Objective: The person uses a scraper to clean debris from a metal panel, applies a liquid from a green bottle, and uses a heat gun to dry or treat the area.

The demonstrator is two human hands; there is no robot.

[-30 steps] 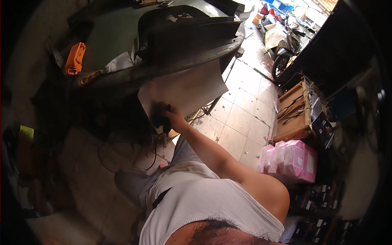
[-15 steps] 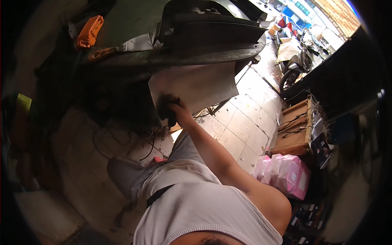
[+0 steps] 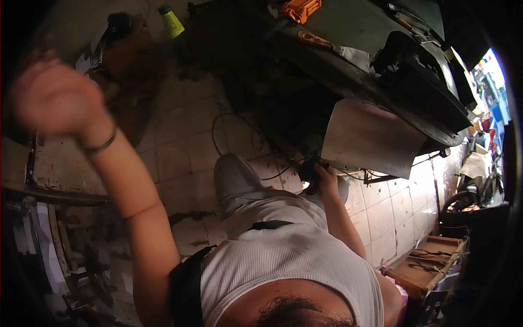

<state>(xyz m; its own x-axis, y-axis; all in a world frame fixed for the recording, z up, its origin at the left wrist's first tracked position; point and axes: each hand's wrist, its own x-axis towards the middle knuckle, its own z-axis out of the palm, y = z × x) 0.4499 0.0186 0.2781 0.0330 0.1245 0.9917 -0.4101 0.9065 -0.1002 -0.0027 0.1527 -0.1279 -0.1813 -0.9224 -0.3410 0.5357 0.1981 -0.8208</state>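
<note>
My left hand (image 3: 57, 98) is raised at the far left, blurred by motion, a dark band on its wrist. Its fingers look stretched out, and I see nothing in it. Low beside my knee, my right hand (image 3: 327, 177) grips a black corded power tool (image 3: 309, 171), its exact kind too dark to make out. Just above and right of that hand, a pale, plain sheet (image 3: 376, 136) hangs from the edge of a dark green table (image 3: 348, 71). The tool is apart from the sheet. A thin black cord (image 3: 283, 173) loops over the floor near my legs.
On the table lie an orange case (image 3: 301, 10), an orange-handled tool (image 3: 315, 40) and dark curved panels (image 3: 419, 82). A yellow-green bottle (image 3: 173, 24) stands at the upper left. A shallow wooden box (image 3: 427, 261) sits low right; a motorcycle (image 3: 474, 196) is beyond.
My view has swung left. My left hand, out of sight before, now reaches out to the left. My right hand, with the tool, has come down from the sheet's lower left corner.
</note>
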